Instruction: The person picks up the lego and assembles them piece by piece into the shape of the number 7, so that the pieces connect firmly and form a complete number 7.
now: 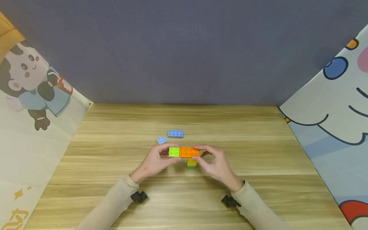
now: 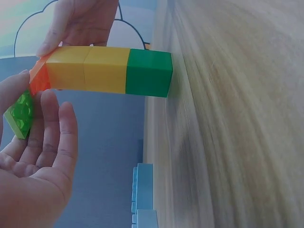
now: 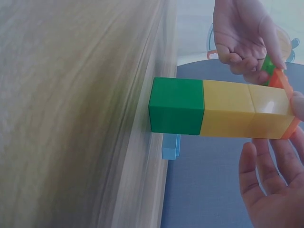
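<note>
A block tower stands upright on the table. Its base is a green block [image 2: 149,72], with two yellow blocks [image 2: 90,70] stacked on it. Across the top lies a flat orange brick [image 1: 187,152], and a lime green brick [image 1: 173,152] adjoins its left end; I cannot tell whether one overlaps the other. My left hand [image 1: 156,162] pinches the lime green brick between thumb and fingers, thumb tip near the orange edge. At the other end, my right hand [image 1: 215,163] pinches the orange brick. Fingers cover parts of both bricks in the wrist views.
Behind the hands, a long blue brick [image 1: 175,134] and a small light blue brick [image 1: 161,140] lie on the wooden table [image 1: 115,127]. A grey-blue wall [image 1: 184,57] rises at the back, with printed panels on both sides.
</note>
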Motion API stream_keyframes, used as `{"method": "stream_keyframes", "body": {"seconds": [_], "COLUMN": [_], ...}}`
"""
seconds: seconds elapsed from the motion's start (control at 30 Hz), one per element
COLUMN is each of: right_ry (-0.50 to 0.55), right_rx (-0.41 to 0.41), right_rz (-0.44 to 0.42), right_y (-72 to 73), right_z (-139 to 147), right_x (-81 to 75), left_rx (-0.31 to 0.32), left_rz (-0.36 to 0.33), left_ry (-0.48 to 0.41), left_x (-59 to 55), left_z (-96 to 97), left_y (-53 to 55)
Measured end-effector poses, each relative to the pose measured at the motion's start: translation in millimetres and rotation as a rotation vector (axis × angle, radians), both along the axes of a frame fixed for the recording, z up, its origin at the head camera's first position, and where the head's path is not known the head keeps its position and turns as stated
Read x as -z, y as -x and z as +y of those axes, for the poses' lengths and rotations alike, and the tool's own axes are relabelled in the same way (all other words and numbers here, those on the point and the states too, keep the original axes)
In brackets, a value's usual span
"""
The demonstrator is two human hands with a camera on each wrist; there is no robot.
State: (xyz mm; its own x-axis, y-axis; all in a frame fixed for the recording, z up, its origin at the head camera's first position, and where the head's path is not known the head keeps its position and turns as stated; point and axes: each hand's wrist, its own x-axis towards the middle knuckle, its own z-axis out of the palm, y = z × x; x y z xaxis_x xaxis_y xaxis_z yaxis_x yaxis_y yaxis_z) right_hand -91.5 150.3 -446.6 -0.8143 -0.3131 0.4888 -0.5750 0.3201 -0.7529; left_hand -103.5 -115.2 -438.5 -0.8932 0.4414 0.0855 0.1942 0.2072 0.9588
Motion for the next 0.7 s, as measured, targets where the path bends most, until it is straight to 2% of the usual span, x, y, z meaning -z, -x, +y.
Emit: {"method": "stream_keyframes", "body": {"seconds": [0.43,0.7], "right_ry": [0.011,0.016], "right_rx": [-0.007,-0.028], "right_rz": [-0.027,-0.134], "right_y": [0.6,1.2], "right_z": [3.0,3.0], "right_x": [0.2,-4.2], "left_rx": [0.007,-0.009], "left_rz": [-0.004,0.026], "left_ry": [-0.017,-0.049], "left_x": [-0.6,2.1], "left_z": [3.0,1.9], "left_y": [1.3,0.2]}}
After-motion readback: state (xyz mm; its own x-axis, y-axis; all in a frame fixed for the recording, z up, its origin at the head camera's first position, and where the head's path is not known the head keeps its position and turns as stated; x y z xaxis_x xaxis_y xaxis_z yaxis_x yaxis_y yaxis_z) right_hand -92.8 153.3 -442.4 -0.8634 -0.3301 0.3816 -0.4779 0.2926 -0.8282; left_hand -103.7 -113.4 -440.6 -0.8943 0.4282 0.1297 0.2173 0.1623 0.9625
